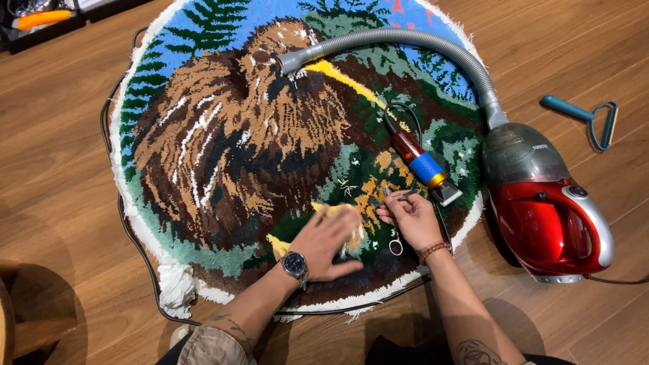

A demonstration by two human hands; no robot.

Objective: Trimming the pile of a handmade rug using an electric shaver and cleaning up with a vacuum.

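A round tufted rug (223, 155) with a brown furry animal, blue sky and green trees lies on the wooden floor. My left hand (328, 240), with a wristwatch, lies flat and blurred on the rug's lower part, fingers spread. My right hand (410, 217) holds small metal scissors (399, 197) by the blades end, just right of the left hand; one ring handle (396, 247) shows under the palm. An electric carving clipper (419, 162) with a red and blue body rests on the rug just above my right hand.
A red and grey handheld vacuum (547, 209) stands at the rug's right edge, its grey hose (405, 39) arching across the rug's top. A teal-handled lint tool (588, 118) lies on the floor at right. A black cable (132, 230) runs around the rug's left edge.
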